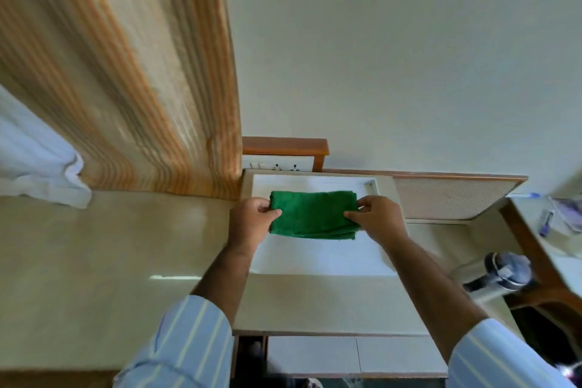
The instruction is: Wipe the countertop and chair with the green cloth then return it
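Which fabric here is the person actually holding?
The green cloth, folded and gripped at both ends by the hands. The striped orange curtain and the white drape hang untouched at the left.

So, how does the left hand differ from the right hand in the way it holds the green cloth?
The left hand grips the left edge of the green cloth, its thumb lying across the top; the right hand grips the right edge. The left hand looks more closed, like a fist, while the right hand's fingers pinch more loosely. Both hold the folded cloth above the white tray.

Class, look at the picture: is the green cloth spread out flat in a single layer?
No, the green cloth is folded into a thick rectangle, gripped at its ends by the left hand and right hand.
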